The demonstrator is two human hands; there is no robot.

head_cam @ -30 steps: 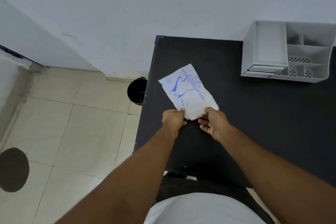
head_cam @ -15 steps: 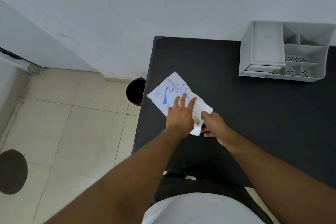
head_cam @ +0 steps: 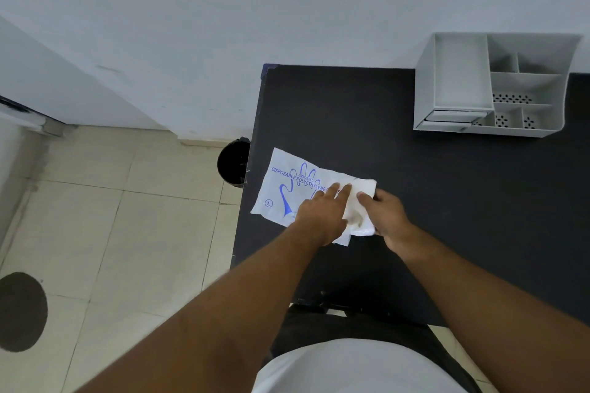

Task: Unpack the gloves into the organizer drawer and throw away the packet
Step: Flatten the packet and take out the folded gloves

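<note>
A white packet (head_cam: 289, 183) printed in blue with a hand and "disposable polyethylene gloves" lies flat near the left edge of the black table (head_cam: 415, 175). My left hand (head_cam: 321, 217) presses flat on the packet, fingers spread over its right half. My right hand (head_cam: 384, 212) pinches a wad of translucent white gloves (head_cam: 362, 201) sticking out of the packet's right end. The grey organizer (head_cam: 498, 86) stands at the table's far right against the wall, with its drawer (head_cam: 447, 118) at the lower left front.
A small black bin (head_cam: 233, 164) stands on the tiled floor just left of the table, by the wall. The organizer has several open compartments on top. A dark round patch (head_cam: 22, 311) marks the floor at the far left.
The packet has turned from slanted to lying sideways along the table edge. My left hand went from pinching its end to pressing flat on it; more gloves show at the right end.
</note>
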